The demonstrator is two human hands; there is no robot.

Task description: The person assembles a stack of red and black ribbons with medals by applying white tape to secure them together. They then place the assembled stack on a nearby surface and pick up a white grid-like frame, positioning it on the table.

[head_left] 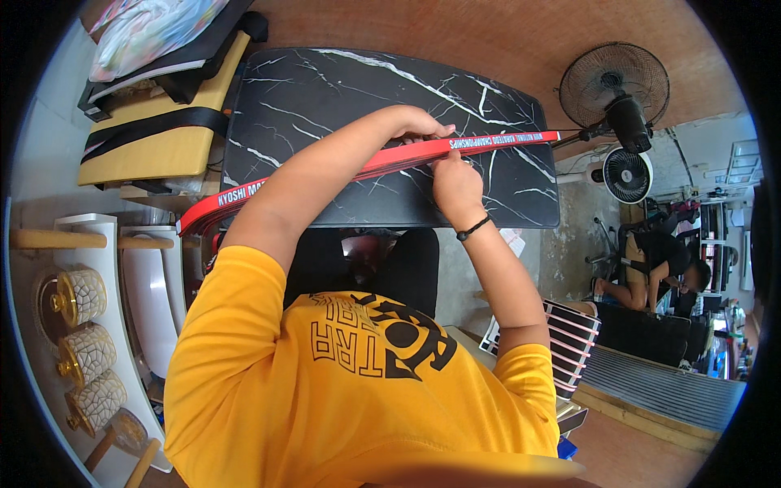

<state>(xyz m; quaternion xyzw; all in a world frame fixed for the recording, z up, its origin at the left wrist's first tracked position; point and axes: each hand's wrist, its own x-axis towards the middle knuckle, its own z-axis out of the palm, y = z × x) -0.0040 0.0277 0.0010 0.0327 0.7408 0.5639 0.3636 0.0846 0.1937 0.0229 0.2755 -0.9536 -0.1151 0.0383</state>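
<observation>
A long red belt (496, 142) with white lettering lies stretched across a black marble-patterned table (325, 89), running from the table's left edge to its right side. My left hand (419, 124) rests on the belt's upper edge near its middle, fingers curled over it. Just below, my right hand (454, 183), with a black band on the wrist, pinches the folded layers of the belt. The belt's left end (220, 203) hangs off the table toward my lap. I am wearing a yellow shirt.
Two fans (618, 98) stand past the table's right end. A yellow cushion with a black strap (154, 130) lies to the left, with white shelves holding patterned jars (81, 297) below it. Another person (659, 268) sits at the right, beside a striped panel (569, 342).
</observation>
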